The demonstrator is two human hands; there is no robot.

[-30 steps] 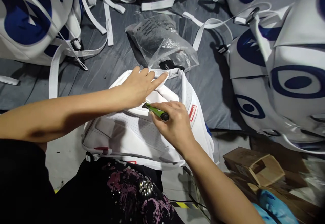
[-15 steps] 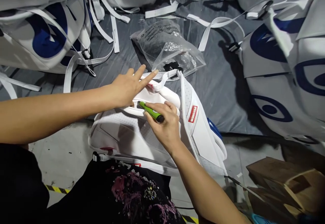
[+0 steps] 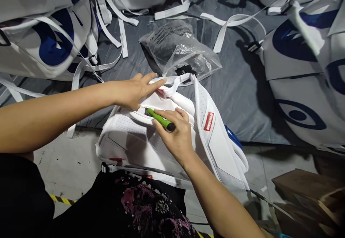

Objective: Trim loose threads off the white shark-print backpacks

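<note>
A white backpack (image 3: 129, 141) with mesh padding and a red label (image 3: 208, 121) lies across my lap and the table's edge. My right hand (image 3: 175, 130) grips a green pen-like tool (image 3: 161, 120) with black ends, its far tip against the white fabric below the bag's upper edge. Spread over that upper edge, my left hand (image 3: 137, 90) presses on the fabric with its fingers apart. Whether its thumb pinches a fold is hidden. A white strap loop (image 3: 176, 83) stands beside the left fingertips.
Beyond the backpack, a clear plastic bag (image 3: 185, 51) lies on the dark table cover (image 3: 234, 97). White bags with blue shapes are piled at left (image 3: 24, 51) and right (image 3: 293, 87). Cardboard boxes (image 3: 304, 184) sit on the floor at lower right.
The view has shifted slightly, so most things appear a little further right. My left hand has drawn slightly back and lies flatter, while my right hand keeps its hold on the green tool.
</note>
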